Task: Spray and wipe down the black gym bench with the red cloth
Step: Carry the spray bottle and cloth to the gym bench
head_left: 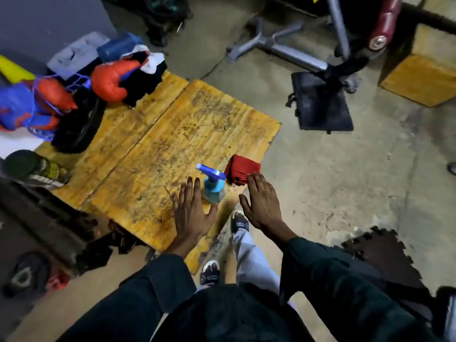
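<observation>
Nearest my camera: two dark sleeves [345,280], both arms reaching forward over the wooden platform [172,124], which I take as the landmark for every entry below.

Left hand [190,213]: flat, fingers spread and released, grasping nothing; it sits over the platform's near corner, just beside the spray bottle.

Right hand [264,203]: also spread and slack, nothing grasped; its fingertips [251,180] reach the near edge of the red cloth, though I cannot tell whether they touch it.

Spray bottle [213,186]: blue, with a blue-and-white trigger head, upright on the platform near its right-hand corner, between my two hands.

Red cloth [241,169]: folded, lying at the platform's right edge, just beside the bottle.

Boxing gloves [111,80]: red and blue, piled with dark fabric at the platform's far left end.

Dark canister [34,169]: on its side at the platform's left edge.

Metal equipment frame [291,48]: grey legs on the concrete floor, well beyond the platform's far right side.

Wooden box [419,75]: further right of that frame.

Shoes [209,272]: on the floor at the platform's near corner.
</observation>
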